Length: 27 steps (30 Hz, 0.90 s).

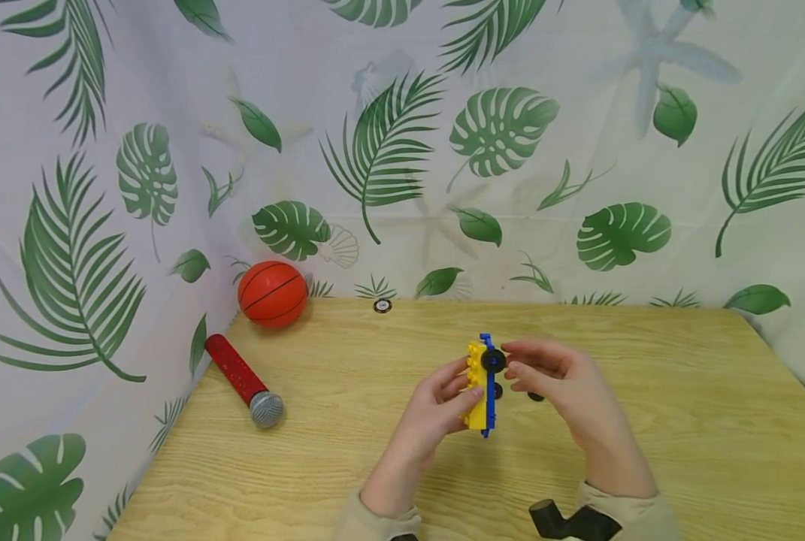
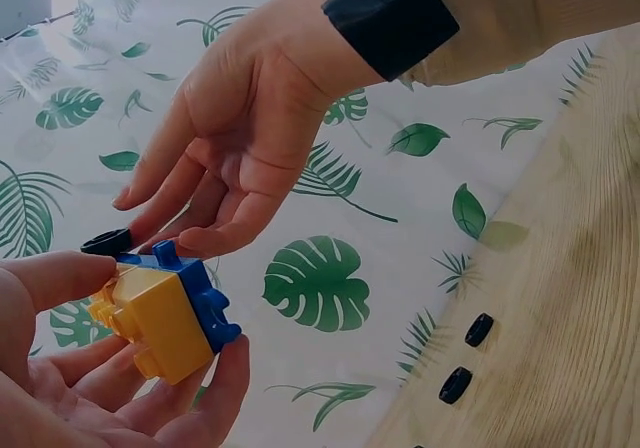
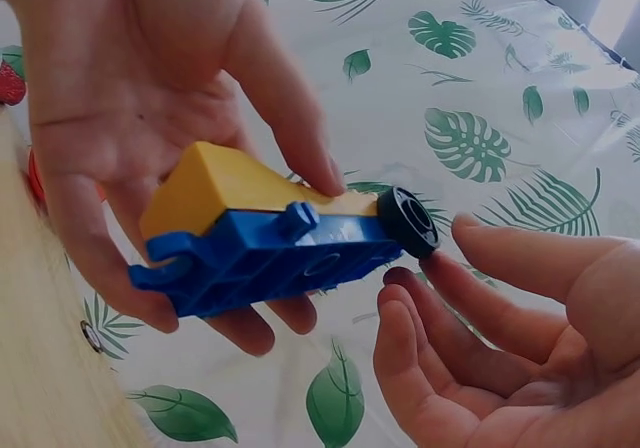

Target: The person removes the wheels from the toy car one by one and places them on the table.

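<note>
My left hand (image 1: 436, 402) grips a toy car (image 1: 476, 391) made of a yellow studded block body on a blue base. In the right wrist view the car's blue underside (image 3: 300, 258) faces the camera. One black wheel (image 3: 408, 222) sits at its far end. Beside that wheel is my right hand (image 1: 571, 383), thumb apart from it and a fingertip at its lower edge; whether they touch I cannot tell. More loose black wheels (image 2: 456, 385) lie on the table, partly hidden by the hands in the head view.
On the wooden table (image 1: 348, 466), a red microphone (image 1: 243, 379) lies at the left. An orange-red ball (image 1: 273, 294) with basketball lines stands in the back left corner. A small round black-and-white disc (image 1: 382, 306) is at the back edge. Leaf-printed cloth (image 1: 402, 248) hangs behind.
</note>
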Available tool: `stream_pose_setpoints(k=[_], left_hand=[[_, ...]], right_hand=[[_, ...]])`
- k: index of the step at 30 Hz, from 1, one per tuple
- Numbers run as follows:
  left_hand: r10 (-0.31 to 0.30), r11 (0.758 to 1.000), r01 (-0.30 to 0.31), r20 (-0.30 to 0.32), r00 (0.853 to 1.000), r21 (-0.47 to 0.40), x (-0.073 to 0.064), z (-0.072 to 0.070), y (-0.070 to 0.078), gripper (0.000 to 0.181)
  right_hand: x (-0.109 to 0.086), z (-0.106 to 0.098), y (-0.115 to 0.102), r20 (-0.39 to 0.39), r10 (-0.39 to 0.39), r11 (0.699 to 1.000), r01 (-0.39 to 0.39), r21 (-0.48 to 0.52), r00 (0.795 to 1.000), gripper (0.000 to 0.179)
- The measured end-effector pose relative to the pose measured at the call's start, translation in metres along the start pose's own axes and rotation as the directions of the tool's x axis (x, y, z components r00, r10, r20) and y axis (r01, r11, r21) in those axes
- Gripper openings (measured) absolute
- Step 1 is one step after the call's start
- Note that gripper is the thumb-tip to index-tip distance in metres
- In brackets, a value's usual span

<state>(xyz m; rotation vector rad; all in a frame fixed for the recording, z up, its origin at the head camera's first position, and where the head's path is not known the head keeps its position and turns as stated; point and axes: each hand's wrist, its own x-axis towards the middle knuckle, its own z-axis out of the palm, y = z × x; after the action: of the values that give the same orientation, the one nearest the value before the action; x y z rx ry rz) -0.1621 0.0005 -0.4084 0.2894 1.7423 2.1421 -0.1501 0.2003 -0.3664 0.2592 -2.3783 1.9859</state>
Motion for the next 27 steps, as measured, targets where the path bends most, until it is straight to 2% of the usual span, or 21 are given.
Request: stream_pose_setpoints(k=[13, 27], left_hand=[[-0.002, 1.000, 0.002, 0.036, 0.999, 0.008, 0.0004, 0.0023, -0.0004, 0.051], [-0.017, 0.999, 0.017, 0.001, 1.000, 0.033, 0.0014, 0.0055, -0.0037, 0.057]], right_hand=[[0.0034, 0.0058, 0.0003, -0.003, 0.083, 0.996, -0.083, -0.034, 0.997, 0.040], [0.0042, 0.0096, -0.0008, -0.016, 0.148, 0.980, -0.148, -0.135, 0.989, 0.034]])
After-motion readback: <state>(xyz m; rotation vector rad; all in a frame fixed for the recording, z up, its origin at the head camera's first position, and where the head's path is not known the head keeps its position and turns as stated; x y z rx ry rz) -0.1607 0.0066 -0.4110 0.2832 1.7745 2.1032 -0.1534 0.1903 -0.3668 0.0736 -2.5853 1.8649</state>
